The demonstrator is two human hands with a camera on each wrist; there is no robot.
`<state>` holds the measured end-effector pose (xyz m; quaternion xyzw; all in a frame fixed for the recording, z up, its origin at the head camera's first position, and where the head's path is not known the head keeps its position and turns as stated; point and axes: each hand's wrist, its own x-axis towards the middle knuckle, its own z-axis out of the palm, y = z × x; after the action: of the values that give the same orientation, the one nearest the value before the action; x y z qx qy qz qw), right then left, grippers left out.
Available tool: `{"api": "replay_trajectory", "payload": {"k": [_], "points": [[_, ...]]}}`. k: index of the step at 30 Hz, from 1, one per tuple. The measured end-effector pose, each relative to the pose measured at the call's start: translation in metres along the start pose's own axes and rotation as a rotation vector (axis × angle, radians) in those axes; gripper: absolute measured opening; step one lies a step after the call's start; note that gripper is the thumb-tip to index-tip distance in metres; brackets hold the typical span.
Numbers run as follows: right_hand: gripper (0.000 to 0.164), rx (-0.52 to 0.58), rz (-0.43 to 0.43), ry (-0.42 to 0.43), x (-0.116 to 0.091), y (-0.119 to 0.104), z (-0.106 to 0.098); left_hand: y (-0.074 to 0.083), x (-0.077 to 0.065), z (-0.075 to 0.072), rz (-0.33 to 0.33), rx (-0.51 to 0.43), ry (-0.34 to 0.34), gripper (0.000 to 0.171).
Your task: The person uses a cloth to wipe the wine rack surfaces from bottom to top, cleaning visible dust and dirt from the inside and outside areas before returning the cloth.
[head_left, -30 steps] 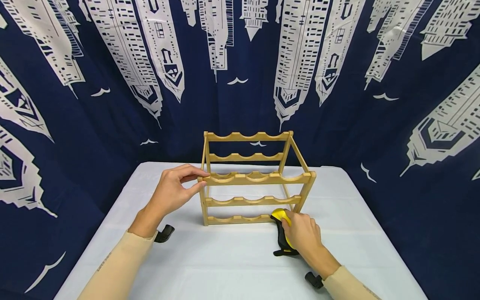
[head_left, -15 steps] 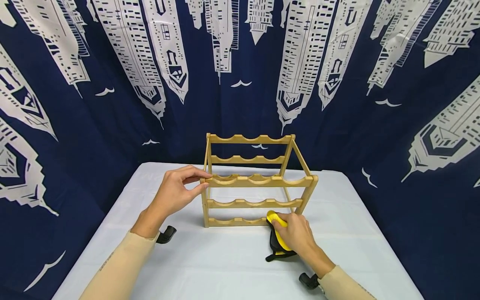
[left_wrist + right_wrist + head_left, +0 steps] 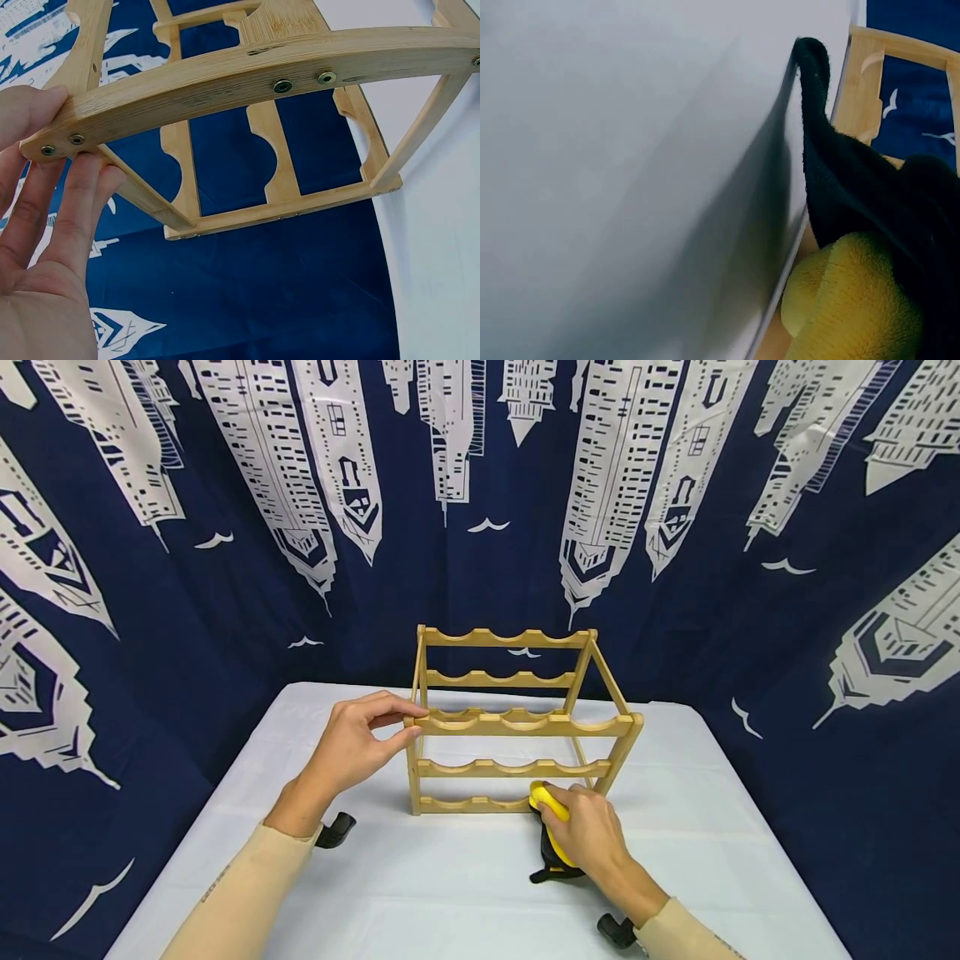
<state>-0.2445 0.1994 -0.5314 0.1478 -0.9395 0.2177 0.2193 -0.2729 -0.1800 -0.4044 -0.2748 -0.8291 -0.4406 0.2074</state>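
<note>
A light wooden bottle rack (image 3: 513,727) with scalloped rails stands on the table. My left hand (image 3: 352,739) pinches its upper front left corner between thumb and fingers. In the left wrist view, that hand (image 3: 45,285) has the thumb on one side of the rack's side bar (image 3: 187,90) and the fingers under it. Low at the right front, my right hand (image 3: 592,831) grips a fuzzy yellow-and-black cloth (image 3: 553,852) at the bottom front rail. The right wrist view shows the cloth (image 3: 855,300) beside the rack (image 3: 859,90); the fingers are hidden there.
The table (image 3: 420,893) has a white cover. Behind and around it hangs a dark blue curtain (image 3: 465,585) printed with white buildings and birds. A black mount piece sticks out at each wrist, the left one (image 3: 336,831) and the right one (image 3: 617,931).
My right hand has moved left with the cloth along the bottom front rail. The left hand keeps its pinch on the rack's corner, and the head view has shifted slightly.
</note>
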Motion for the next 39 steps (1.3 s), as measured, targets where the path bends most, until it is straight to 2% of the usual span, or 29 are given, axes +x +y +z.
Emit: {"api": "replay_trajectory", "payload": {"k": [3,6,10,14,18,23,28,33,39], "points": [[0.035,-0.023,-0.039,0.009,0.002,-0.009,0.001,0.001,0.000,0.000,0.000,0.003,0.001,0.029],[0.033,-0.063,-0.048,-0.029,0.006,-0.019,0.006,0.002,0.000,0.000,-0.001,0.000,0.003,0.029],[0.027,-0.099,-0.001,-0.108,0.013,-0.035,0.015,0.003,-0.001,0.001,0.004,-0.008,0.000,0.029],[0.024,-0.029,0.045,-0.159,0.020,-0.048,0.023,0.004,-0.001,0.001,0.010,-0.002,0.011,0.029],[0.026,0.078,0.050,-0.136,0.020,-0.055,0.031,0.004,-0.002,0.001,-0.001,0.009,0.013,0.029],[0.028,0.180,0.043,-0.053,0.016,-0.060,0.038,0.005,-0.003,0.001,-0.010,0.011,0.002,0.027],[0.028,0.155,-0.024,-0.006,0.013,-0.069,0.043,0.006,-0.005,0.001,-0.013,0.011,0.009,0.028],[0.027,0.063,-0.090,0.015,0.013,-0.083,0.047,0.005,-0.006,0.001,-0.012,0.022,0.006,0.028],[0.024,-0.024,-0.113,-0.020,0.015,-0.094,0.049,0.006,-0.003,0.003,-0.016,0.018,0.006,0.028]]}}
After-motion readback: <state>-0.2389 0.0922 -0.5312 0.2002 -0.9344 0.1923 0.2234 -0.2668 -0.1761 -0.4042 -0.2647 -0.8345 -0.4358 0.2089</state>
